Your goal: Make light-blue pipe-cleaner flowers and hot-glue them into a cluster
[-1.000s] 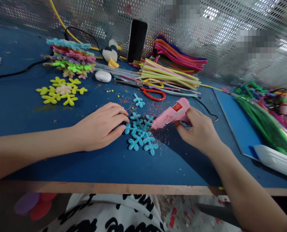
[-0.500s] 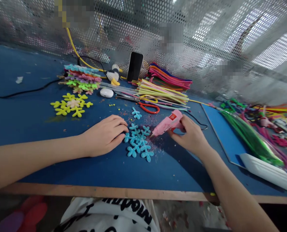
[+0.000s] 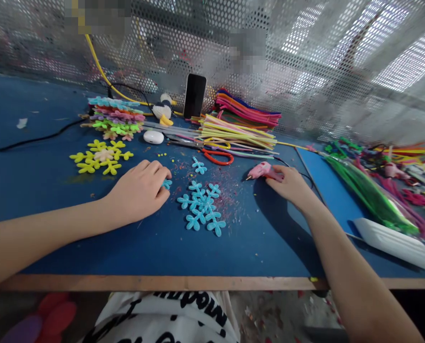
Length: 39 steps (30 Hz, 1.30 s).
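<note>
A light-blue snowflake of fuzzy pipe cleaner (image 3: 202, 205) lies flat on the blue table, between my two hands. My left hand (image 3: 139, 193) rests left of it, fingers closed on a small blue pipe-cleaner piece (image 3: 167, 184) that pokes out at the fingertips. Off to the right, my right hand (image 3: 289, 186) grips the handle of a pink hot glue gun (image 3: 260, 170), whose nozzle points left, low over the table or touching it. Another loose blue pipe-cleaner piece (image 3: 199, 166) lies just above the snowflake.
Behind are red-handled scissors (image 3: 217, 157), a white case (image 3: 153, 137), pipe cleaner bundles (image 3: 237, 131) and a propped phone (image 3: 195, 95). A yellow snowflake (image 3: 101, 156) and a stack of colourful snowflakes (image 3: 116, 116) sit at left. Green pipe cleaners (image 3: 373, 195) lie at right.
The glue gun has moved right and down, away from the snowflake, in my right hand. My left hand has drawn back left, and a blue piece now shows in its fingers.
</note>
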Each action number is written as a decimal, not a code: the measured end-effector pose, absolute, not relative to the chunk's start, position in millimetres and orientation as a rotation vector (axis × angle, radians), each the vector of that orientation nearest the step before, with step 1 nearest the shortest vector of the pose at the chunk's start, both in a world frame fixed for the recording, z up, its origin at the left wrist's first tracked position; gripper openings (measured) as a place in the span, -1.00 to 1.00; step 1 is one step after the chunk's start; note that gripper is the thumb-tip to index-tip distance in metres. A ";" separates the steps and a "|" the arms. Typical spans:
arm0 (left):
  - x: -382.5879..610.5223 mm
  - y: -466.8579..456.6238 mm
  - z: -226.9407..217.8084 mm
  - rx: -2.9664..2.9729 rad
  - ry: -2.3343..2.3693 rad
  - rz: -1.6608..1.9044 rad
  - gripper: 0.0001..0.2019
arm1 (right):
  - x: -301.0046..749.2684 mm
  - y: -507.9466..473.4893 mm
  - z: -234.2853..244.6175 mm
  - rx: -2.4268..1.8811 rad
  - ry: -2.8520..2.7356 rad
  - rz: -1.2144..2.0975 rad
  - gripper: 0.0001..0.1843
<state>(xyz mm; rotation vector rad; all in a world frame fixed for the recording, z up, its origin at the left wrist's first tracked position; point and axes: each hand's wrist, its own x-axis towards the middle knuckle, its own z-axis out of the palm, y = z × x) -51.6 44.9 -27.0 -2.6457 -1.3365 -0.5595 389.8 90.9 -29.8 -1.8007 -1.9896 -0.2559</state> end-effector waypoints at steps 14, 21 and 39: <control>-52.0 62.7 -26.0 -2.743 -1.086 -0.798 -0.68 | 217.9 85.9 8.3 -1.341 -2.431 -0.123 -0.72; -48.9 49.2 -26.4 -2.804 -0.912 -0.765 -0.67 | 184.7 117.6 3.6 -1.615 -2.405 0.230 -0.81; -32.4 23.2 -18.8 -3.116 -1.021 -0.874 -0.77 | 247.2 8.6 12.2 -1.371 -1.583 1.292 -0.71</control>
